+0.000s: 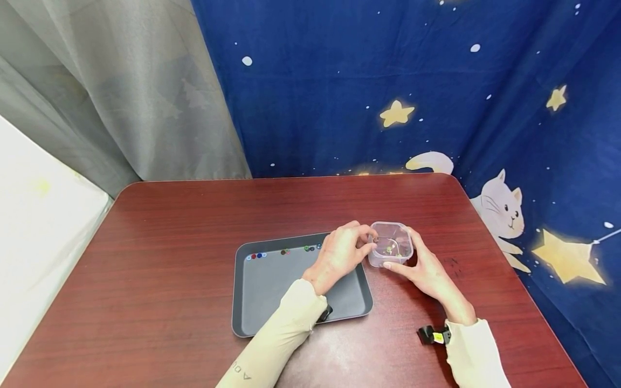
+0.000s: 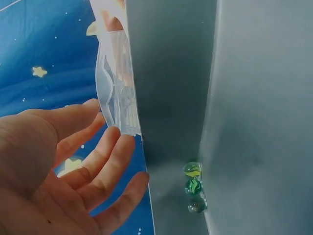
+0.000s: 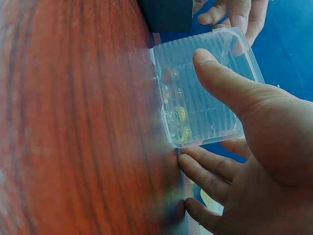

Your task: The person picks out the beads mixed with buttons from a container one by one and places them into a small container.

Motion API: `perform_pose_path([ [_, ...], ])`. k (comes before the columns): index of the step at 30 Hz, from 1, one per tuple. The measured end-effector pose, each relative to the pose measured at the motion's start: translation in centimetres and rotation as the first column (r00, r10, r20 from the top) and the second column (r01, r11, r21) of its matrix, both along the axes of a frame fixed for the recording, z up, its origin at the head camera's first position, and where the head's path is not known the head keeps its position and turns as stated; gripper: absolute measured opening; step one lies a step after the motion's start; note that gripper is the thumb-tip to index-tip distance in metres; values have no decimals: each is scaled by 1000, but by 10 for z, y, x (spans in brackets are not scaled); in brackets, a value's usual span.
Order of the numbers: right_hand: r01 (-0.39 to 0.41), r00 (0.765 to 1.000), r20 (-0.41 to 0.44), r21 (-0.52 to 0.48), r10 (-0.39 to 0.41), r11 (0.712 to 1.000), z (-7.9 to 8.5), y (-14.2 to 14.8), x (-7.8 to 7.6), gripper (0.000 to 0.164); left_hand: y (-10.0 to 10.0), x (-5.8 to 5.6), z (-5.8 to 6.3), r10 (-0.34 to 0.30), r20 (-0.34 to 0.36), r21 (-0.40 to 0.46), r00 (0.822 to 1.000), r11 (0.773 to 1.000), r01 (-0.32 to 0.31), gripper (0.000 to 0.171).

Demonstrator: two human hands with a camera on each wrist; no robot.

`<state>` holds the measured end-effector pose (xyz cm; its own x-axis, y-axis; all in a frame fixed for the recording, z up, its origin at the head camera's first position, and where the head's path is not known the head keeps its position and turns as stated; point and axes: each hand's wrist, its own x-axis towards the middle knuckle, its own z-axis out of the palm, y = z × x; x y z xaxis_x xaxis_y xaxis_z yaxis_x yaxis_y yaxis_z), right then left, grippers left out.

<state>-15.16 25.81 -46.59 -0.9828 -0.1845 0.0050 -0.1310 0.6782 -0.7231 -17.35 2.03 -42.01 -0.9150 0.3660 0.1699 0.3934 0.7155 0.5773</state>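
A clear plastic tub (image 1: pixel 391 261) stands on the table beside the right end of a grey tray (image 1: pixel 286 299). My right hand (image 1: pixel 427 269) grips it, thumb (image 3: pixel 220 81) along the near wall and fingers round the other side. Several glass marbles (image 3: pixel 180 115), some yellow-green and one brownish, lie at the tub's bottom. My left hand (image 1: pixel 342 250) reaches over the tray to the tub's left rim, thumb and fingers loosely bent. No marble shows plainly between those fingertips. More marbles (image 1: pixel 256 256) sit in small groups along the tray's far edge, blue, red and green among them.
The reddish-brown wooden table (image 1: pixel 170 258) extends left of the tray and behind it. A blue curtain (image 1: pixel 330 91) with stars and a grey curtain (image 1: pixel 140 97) hang behind. Black wrist cameras (image 1: pixel 433 335) sit on both forearms.
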Motion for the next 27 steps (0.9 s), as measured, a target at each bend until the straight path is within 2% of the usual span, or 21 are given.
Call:
perform_pose_path([
  [7,5,1000,-6,-10,-5,1000,4,-1,2,97,-3,-2,0,16,-11,3,1000,1000,-16,24],
  [19,8,1000,-24,-10,-8,1000,1,-1,1,98,-9,0,-1,53,-1,-4,999,999,-53,14],
  [27,12,1000,-23,-13,-12,1000,0,-2,2,97,-14,-1,-3,82,-7,-18,997,996,-82,15],
])
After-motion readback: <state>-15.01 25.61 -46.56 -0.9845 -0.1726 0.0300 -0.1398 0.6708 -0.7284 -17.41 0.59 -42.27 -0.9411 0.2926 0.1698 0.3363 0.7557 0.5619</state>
